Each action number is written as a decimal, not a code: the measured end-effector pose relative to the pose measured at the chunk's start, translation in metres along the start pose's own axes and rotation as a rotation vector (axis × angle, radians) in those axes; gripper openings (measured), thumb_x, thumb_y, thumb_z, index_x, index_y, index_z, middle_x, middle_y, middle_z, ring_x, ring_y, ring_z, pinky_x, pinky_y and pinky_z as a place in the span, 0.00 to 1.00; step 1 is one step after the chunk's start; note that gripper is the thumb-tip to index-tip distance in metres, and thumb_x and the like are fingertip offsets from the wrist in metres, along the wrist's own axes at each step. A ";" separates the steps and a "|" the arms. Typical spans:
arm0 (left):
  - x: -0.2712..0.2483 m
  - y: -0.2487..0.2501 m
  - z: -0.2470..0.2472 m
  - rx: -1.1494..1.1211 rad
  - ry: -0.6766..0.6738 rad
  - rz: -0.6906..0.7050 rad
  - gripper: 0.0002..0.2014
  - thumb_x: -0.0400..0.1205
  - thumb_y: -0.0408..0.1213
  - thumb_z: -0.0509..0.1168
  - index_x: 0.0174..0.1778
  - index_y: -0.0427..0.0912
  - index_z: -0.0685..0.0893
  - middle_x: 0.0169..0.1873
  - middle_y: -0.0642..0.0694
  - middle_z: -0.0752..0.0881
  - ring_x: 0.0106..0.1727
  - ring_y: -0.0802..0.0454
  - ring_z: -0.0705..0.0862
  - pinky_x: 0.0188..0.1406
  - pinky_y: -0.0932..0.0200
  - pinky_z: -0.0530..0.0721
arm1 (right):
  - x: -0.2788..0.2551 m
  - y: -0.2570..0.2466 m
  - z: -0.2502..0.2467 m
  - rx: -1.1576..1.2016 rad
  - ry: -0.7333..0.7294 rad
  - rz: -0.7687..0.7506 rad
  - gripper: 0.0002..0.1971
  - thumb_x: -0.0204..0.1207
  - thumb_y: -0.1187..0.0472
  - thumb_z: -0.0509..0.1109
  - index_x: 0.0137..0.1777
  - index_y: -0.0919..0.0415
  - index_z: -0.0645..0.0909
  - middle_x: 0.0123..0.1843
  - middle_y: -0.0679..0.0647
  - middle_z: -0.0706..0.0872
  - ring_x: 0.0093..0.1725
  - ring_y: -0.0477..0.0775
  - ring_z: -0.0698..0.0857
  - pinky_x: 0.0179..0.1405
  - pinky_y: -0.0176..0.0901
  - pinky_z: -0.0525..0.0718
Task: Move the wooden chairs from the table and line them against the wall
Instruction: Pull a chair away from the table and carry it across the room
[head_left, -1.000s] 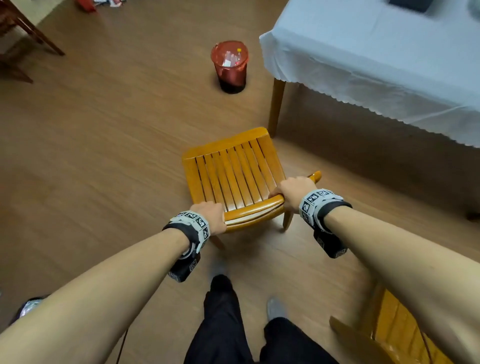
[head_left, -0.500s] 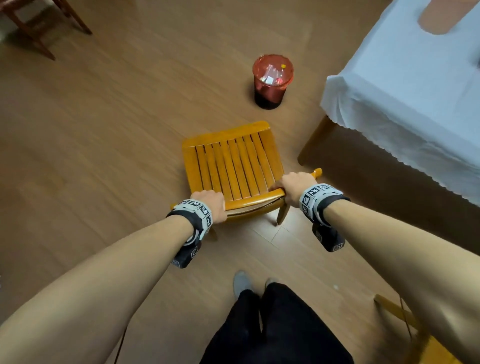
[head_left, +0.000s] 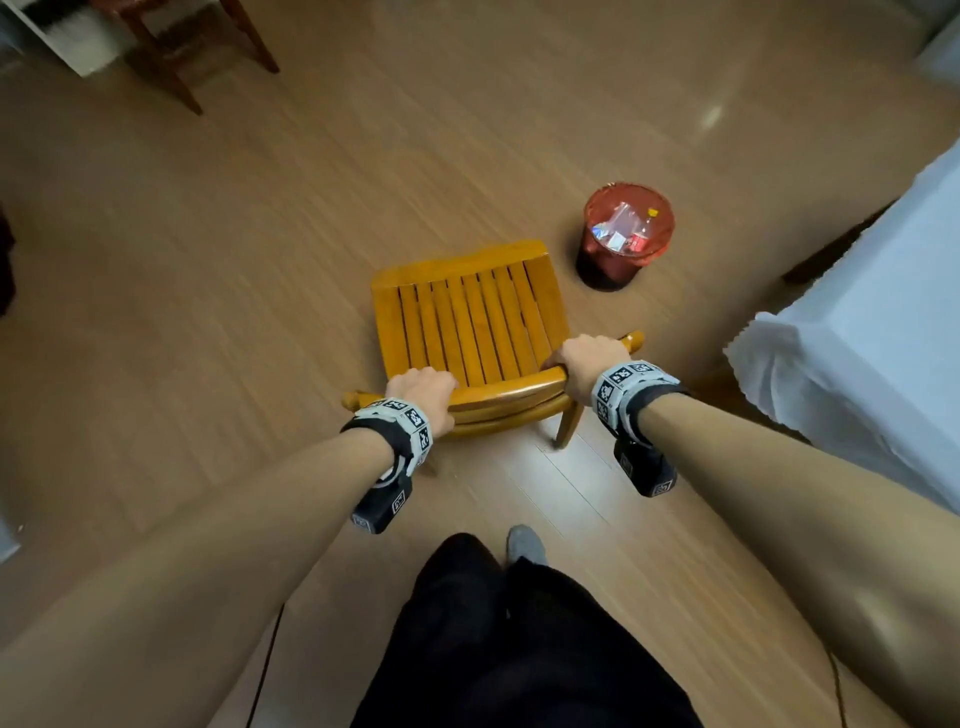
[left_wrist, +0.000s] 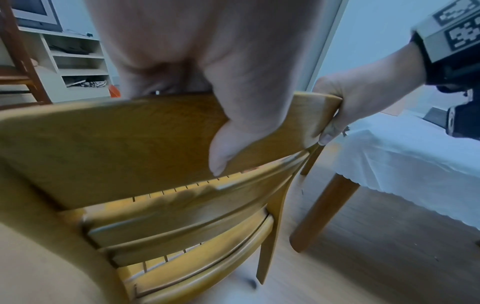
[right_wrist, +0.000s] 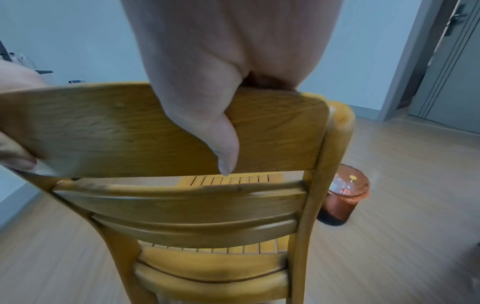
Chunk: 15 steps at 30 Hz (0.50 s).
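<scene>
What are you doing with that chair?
A person is holding a yellow wooden chair by the top of its backrest, left hand near one end and right hand near the other. The chair is out on the wooden floor, clear of the table with the white cloth at the right. A red bin with rubbish in it stands just past the chair's front right corner. A darker wooden chair stands farther off, near a white shelf.
</scene>
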<state>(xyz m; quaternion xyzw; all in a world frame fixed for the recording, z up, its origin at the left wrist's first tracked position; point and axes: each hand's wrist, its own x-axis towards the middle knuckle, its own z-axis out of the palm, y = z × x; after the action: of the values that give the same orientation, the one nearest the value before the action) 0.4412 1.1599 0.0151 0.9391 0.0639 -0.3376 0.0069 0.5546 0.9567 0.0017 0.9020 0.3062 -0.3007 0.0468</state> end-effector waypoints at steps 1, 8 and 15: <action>0.011 -0.005 -0.012 -0.008 0.017 -0.006 0.24 0.81 0.42 0.70 0.75 0.53 0.79 0.62 0.45 0.85 0.63 0.42 0.83 0.56 0.49 0.82 | 0.014 0.003 -0.013 -0.004 0.003 -0.001 0.18 0.79 0.61 0.67 0.60 0.38 0.88 0.47 0.46 0.88 0.46 0.55 0.86 0.38 0.47 0.83; 0.101 -0.064 -0.090 0.032 0.058 -0.012 0.20 0.80 0.40 0.71 0.70 0.50 0.83 0.58 0.45 0.86 0.60 0.41 0.84 0.53 0.48 0.81 | 0.111 0.003 -0.082 -0.001 0.016 0.007 0.12 0.79 0.60 0.68 0.55 0.41 0.87 0.45 0.47 0.87 0.46 0.57 0.87 0.40 0.49 0.86; 0.208 -0.135 -0.170 0.097 0.046 0.071 0.23 0.82 0.38 0.70 0.74 0.49 0.79 0.62 0.44 0.85 0.63 0.41 0.82 0.58 0.46 0.80 | 0.212 0.000 -0.149 0.058 0.013 0.072 0.12 0.81 0.59 0.68 0.58 0.41 0.87 0.46 0.47 0.87 0.46 0.55 0.86 0.39 0.47 0.84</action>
<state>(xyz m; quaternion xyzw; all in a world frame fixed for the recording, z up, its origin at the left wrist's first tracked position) 0.6907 1.3271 0.0183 0.9475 0.0142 -0.3183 -0.0279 0.7649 1.1079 0.0027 0.9153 0.2649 -0.3019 0.0296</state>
